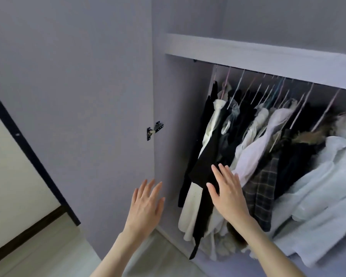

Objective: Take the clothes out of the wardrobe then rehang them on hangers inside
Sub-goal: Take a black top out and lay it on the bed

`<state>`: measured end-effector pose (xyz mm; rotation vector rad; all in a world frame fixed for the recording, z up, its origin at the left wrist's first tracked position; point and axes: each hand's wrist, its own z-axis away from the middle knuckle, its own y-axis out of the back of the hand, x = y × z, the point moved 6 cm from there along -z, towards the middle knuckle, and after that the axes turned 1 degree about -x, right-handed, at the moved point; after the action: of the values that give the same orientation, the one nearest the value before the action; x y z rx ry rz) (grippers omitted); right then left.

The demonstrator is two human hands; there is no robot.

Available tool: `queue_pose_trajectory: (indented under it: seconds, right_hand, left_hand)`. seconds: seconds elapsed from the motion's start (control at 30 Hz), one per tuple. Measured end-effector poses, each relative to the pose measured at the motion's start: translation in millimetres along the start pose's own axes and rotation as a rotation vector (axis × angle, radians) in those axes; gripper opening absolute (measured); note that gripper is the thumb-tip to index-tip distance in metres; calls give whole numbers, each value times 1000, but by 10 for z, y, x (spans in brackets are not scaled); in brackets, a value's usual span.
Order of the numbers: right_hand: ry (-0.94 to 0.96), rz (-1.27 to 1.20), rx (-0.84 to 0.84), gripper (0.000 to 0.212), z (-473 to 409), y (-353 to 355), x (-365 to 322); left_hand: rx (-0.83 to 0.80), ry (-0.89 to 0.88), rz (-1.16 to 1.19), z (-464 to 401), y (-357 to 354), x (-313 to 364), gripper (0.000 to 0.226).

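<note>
The wardrobe (248,52) stands open, with a packed row of clothes on thin hangers (300,104) under its shelf. At the left end hang a black garment (206,156) and a cream one (192,208). Further right are a white shirt (254,154), a plaid piece (262,188) and a pale blue shirt (318,186). My right hand (228,192) is spread flat in front of the black garment, fingers apart, holding nothing. My left hand (146,202) is open too, raised in front of the wardrobe's left side panel.
The open wardrobe door (78,96) fills the left, its metal hinge (154,129) at mid height. Beyond it are a dark door frame (28,148) and a pale floor (48,254). A shelf compartment sits above the rail.
</note>
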<state>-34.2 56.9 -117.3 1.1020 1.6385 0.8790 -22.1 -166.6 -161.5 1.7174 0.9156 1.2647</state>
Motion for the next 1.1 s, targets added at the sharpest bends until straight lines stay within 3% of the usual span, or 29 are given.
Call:
queue_pose_trajectory:
  seconds: [0.1, 0.27, 0.43, 0.63, 0.97, 1.1]
  right_hand:
    - [29, 30, 57, 53, -322, 74, 102]
    - [88, 149, 138, 48, -1025, 193, 248]
    - [151, 276, 167, 40, -1769, 231, 378]
    - [207, 410, -9, 51, -2481, 213, 636]
    - [206, 473, 112, 55, -2581, 85, 900]
    - [187, 446, 102, 54, -2540, 101, 953]
  left_hand:
    - [6, -60, 39, -339, -35, 117, 50]
    - [10, -84, 154, -954, -118, 297, 67]
    - [30, -88, 228, -1680, -191, 474, 43]
    - [65, -72, 315, -2564, -151, 814, 43]
    - [118, -73, 308, -3624, -157, 1223, 37]
    - [133, 11, 311, -3818, -147, 1220, 27]
